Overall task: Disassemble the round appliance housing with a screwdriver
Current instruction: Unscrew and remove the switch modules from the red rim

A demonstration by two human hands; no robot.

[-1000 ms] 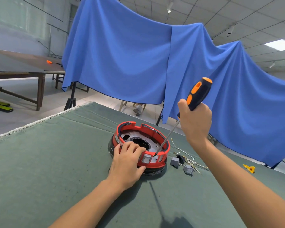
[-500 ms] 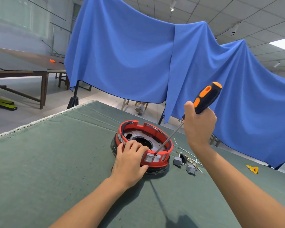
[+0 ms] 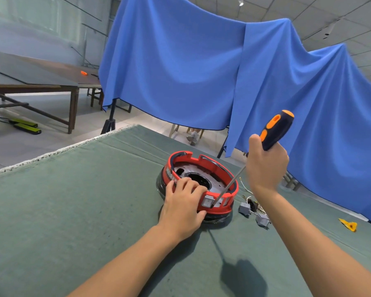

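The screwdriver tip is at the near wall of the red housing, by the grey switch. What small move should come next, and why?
Probably keep the left hand pressing on the red housing and turn or lever the screwdriver gently in place. The right hand grips its handle, the shaft slants down to the near wall beside the grey switch, and the housing rests on the green cloth, where it could slide.

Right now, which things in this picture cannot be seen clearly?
Head view only:
- Screwdriver tip: too small to tell whether it sits in a screw by the grey switch.
- Housing near-left rim: covered by the left hand.
- Handle middle: wrapped by the right hand.
- Loose connectors: wiring too fine.
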